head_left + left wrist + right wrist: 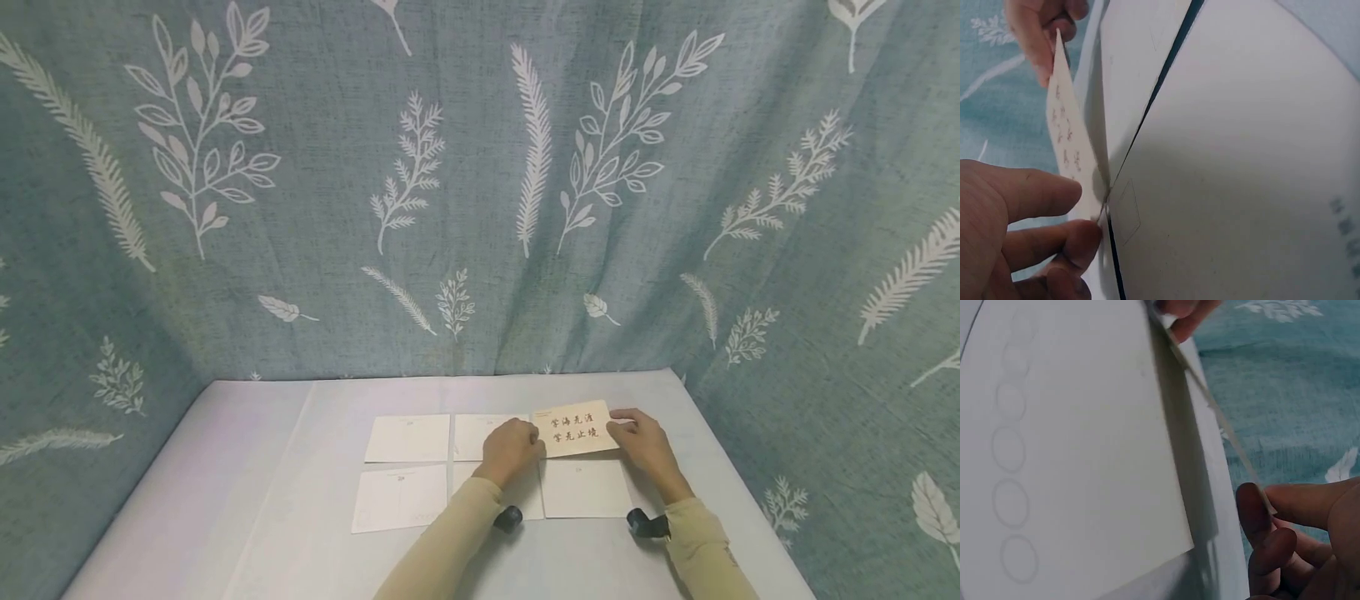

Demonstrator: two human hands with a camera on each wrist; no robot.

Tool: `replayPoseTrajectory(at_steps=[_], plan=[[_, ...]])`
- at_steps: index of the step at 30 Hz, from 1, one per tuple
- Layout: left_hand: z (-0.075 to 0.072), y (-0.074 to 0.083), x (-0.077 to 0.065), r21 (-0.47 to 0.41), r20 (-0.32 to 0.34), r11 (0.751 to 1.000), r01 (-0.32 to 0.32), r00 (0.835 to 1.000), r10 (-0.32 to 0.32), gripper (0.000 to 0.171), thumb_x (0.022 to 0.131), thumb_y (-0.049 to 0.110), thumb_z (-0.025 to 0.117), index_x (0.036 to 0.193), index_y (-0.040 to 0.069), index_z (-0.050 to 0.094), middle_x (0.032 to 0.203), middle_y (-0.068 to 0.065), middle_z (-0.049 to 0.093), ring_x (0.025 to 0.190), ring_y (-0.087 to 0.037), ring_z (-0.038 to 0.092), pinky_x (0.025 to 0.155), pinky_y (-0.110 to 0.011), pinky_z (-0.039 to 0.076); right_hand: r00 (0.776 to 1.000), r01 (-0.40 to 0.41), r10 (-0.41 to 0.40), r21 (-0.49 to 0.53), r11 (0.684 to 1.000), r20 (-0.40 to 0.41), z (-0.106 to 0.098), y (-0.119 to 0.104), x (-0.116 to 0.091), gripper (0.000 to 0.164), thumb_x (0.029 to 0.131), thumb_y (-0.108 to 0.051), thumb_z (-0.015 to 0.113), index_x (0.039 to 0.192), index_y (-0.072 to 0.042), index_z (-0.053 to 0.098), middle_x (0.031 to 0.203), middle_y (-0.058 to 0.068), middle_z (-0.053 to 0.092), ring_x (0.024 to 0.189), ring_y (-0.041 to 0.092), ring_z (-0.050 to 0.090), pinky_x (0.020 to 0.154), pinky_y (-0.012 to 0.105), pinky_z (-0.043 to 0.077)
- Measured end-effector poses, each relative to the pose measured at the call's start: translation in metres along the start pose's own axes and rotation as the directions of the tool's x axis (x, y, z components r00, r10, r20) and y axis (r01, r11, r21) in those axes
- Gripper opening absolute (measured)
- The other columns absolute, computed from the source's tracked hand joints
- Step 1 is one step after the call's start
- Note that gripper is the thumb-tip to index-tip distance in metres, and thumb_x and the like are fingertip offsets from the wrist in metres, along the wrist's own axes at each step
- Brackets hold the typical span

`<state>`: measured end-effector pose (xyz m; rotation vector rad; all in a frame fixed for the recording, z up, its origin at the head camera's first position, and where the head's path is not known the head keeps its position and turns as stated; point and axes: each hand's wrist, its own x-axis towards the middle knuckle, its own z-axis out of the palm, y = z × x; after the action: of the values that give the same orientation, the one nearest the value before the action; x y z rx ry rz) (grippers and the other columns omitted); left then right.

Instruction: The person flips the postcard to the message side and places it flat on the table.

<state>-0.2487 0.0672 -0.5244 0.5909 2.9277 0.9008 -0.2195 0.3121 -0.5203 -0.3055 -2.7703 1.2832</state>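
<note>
A cream postcard (576, 430) printed with two lines of dark Chinese characters is tilted up above the far right part of the table. My left hand (513, 450) pinches its left end, and my right hand (647, 446) holds the right end between thumb and fingers. In the right wrist view the postcard (1225, 425) shows nearly edge-on, raised off the surface. Just in front of it lies a pale postcard (587, 490) with a column of faint printed circles. Another pale postcard (468, 429) is partly hidden behind my left hand.
More pale postcards lie flat in two rows, including a back-left postcard (408, 438) and a front-left postcard (400, 497). My left forearm covers part of the front middle postcard (531, 500). A patterned blue-green curtain (480, 208) surrounds the white table (285, 500).
</note>
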Motion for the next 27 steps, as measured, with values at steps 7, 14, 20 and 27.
replayPoseTrajectory(at_steps=[7,14,20,27], plan=[[-0.002,-0.001,-0.003,-0.047,-0.043,0.999,0.001,0.999,-0.003,0.014,0.086,0.018,0.066,0.079,0.008,0.071,0.068,0.003,0.059,0.058,-0.008,0.048,0.053,-0.025,0.042,0.998,-0.043,0.039,0.086,0.995,0.043,-0.006,0.000,-0.008,0.048,0.102,-0.030,0.059,0.135,0.005,0.058,0.130,0.029,0.062,0.116,0.043,0.062,0.092,0.052,0.052],[-0.013,-0.005,-0.007,-0.115,-0.146,0.993,0.031,0.988,-0.048,0.031,0.094,0.026,0.062,0.115,0.007,0.074,0.090,-0.001,0.074,0.070,-0.012,0.065,0.060,-0.029,0.052,0.997,-0.075,0.069,0.181,0.981,0.035,-0.008,-0.002,-0.015,0.048,0.100,-0.032,0.062,0.133,0.003,0.060,0.130,0.025,0.063,0.114,0.036,0.061,0.091,0.047,0.050],[-0.024,-0.010,-0.014,-0.174,-0.184,0.984,0.044,0.980,-0.076,0.025,0.093,0.027,0.065,0.110,0.013,0.076,0.088,0.000,0.076,0.068,-0.013,0.067,0.056,-0.029,0.049,0.999,-0.044,0.038,0.185,0.982,0.036,-0.007,-0.008,-0.023,0.048,0.098,-0.033,0.066,0.130,0.003,0.062,0.121,0.020,0.069,0.107,0.029,0.064,0.084,0.037,0.050],[-0.033,-0.015,-0.027,-0.232,-0.192,0.970,0.072,0.974,-0.118,0.025,0.090,0.027,0.066,0.109,0.015,0.076,0.083,0.004,0.073,0.061,-0.008,0.056,0.053,-0.027,0.043,0.998,-0.007,-0.004,0.180,0.984,0.063,-0.001,-0.017,-0.031,0.042,0.097,-0.029,0.068,0.125,0.001,0.065,0.109,0.014,0.074,0.094,0.021,0.064,0.078,0.033,0.049]])
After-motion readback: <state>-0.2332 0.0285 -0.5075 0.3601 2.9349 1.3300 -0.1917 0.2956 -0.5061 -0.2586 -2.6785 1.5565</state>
